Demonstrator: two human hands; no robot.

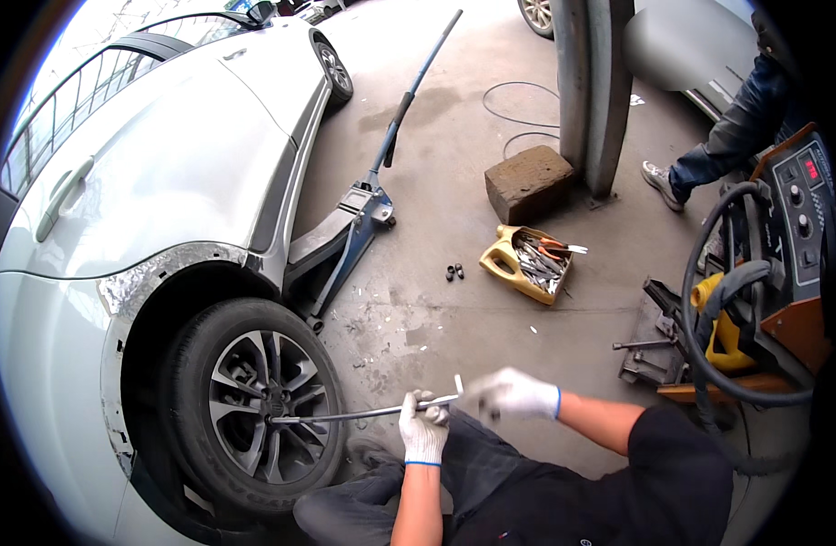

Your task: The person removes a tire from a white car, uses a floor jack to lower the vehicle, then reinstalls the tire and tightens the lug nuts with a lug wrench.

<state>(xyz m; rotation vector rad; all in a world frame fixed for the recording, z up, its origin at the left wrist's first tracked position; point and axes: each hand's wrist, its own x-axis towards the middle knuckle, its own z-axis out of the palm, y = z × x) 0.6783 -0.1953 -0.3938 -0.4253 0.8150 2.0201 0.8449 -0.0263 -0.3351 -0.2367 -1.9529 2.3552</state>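
A long metal wheel wrench (363,414) runs from the hub area of the car wheel (254,400) toward my body. My left hand (424,429), in a white knit glove, is closed around its shaft near the outer end. Just to the right of that end is my right hand (509,396), also gloved; motion smears its fingers, so its grip cannot be made out. Dark multi-spoke alloy and a black tyre make up the wheel, which sits inside the arch of a white car (154,191). Bare, scraped patches show along the arch edge.
Beside the car stands a blue floor jack (368,205), its long handle slanting up. Several small dark nuts (455,271) lie near a cut yellow jug (504,264) full of tools. A brown block (530,182) is by a post (593,100). Rightward are a machine (800,209) and another person's leg (723,146).
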